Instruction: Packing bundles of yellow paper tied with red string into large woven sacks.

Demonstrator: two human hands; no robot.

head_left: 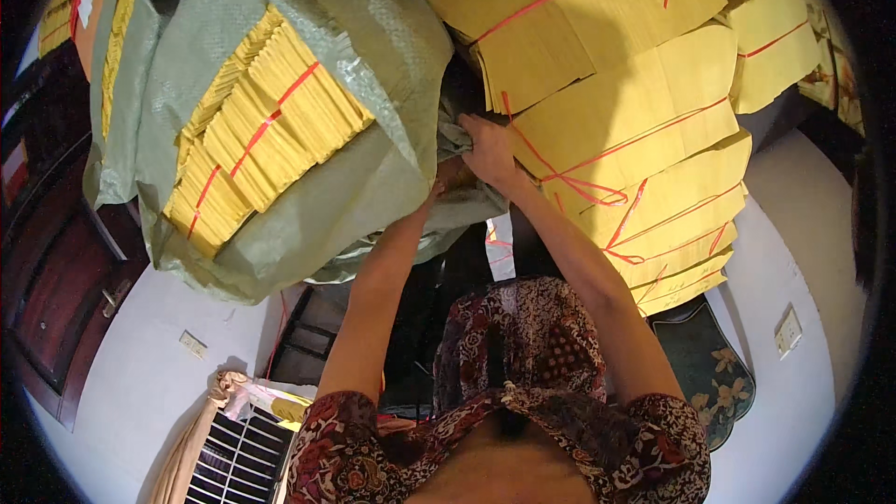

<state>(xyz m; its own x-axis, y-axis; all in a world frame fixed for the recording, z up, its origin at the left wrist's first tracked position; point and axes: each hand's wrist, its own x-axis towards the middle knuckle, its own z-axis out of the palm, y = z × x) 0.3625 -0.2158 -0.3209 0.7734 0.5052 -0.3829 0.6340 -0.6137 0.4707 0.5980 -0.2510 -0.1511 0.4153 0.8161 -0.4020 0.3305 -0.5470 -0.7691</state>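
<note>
A large grey-green woven plastic sack (373, 14) bulges at the upper left. Through its opening shows a stack of yellow paper (280, 121) tied with red string. My right hand (488, 151) is closed on a gathered fold of the sack, between it and the yellow bundles on the right. Just below and left of it, my left hand (454, 173) reaches in against the sack; its fingers are hidden by the material. Close beside my right hand stand several bundles of yellow paper (644, 84), piled up and bound with red string.
At the left is a dark wooden door (56, 308) with a handle. A white wire rack (233, 448) stands at the lower left. A dark floral-patterned panel (714, 383) is at the lower right, near a wall socket (789, 331). More yellow bundles (775, 42) sit at the far right.
</note>
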